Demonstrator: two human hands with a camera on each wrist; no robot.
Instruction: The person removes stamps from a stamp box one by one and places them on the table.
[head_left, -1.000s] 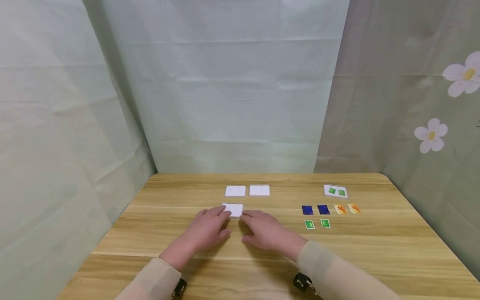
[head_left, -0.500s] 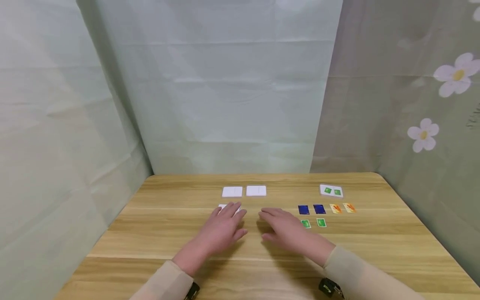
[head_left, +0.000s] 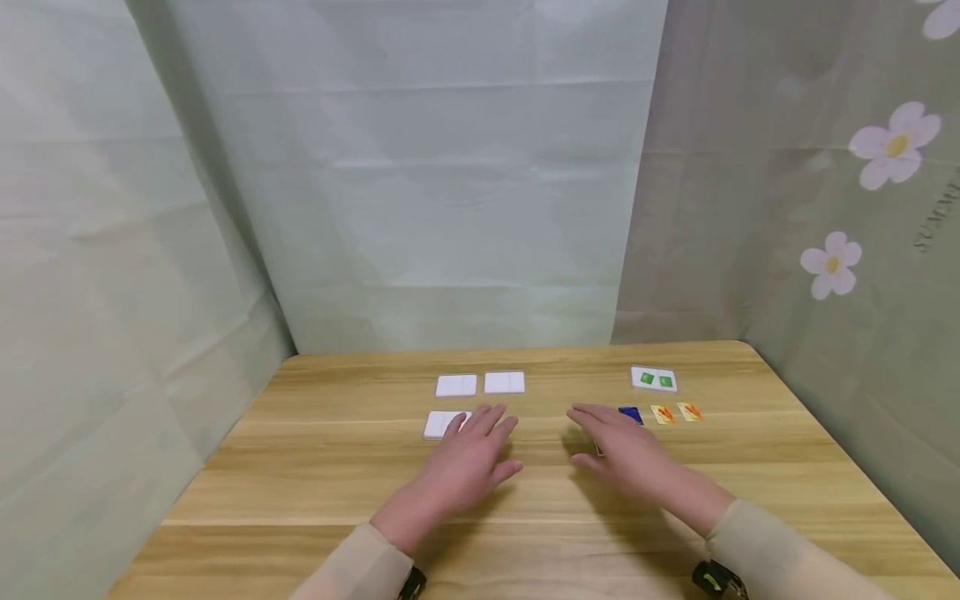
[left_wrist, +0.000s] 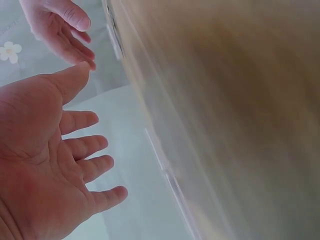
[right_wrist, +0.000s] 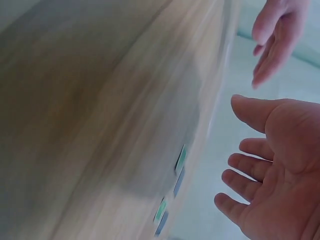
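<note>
My left hand [head_left: 467, 458] hovers over the wooden table with its fingers spread, holding nothing. Its fingertips cover the right part of a white rectangular card [head_left: 438, 425]. In the left wrist view the palm of the left hand [left_wrist: 37, 150] is bare. My right hand [head_left: 633, 457], also bare and with extended fingers, is above the small square cards at the right. It hides most of them in the head view; one dark blue card [head_left: 632, 415] shows past it. The right wrist view shows green cards [right_wrist: 181, 159] and blue cards [right_wrist: 161, 225] lying on the table below the hand.
Two more white cards [head_left: 456, 385] [head_left: 505, 382] lie side by side farther back. A white card with two green squares [head_left: 643, 388] is at the back right, with two orange-and-yellow cards [head_left: 663, 414] [head_left: 689, 412] in front. Fabric curtains [head_left: 450, 208] surround the table [head_left: 337, 467].
Both hands have left the front white card and moved right, the right hand farther, over the small cards. The gap between the hands has widened. The view has turned slightly right.
</note>
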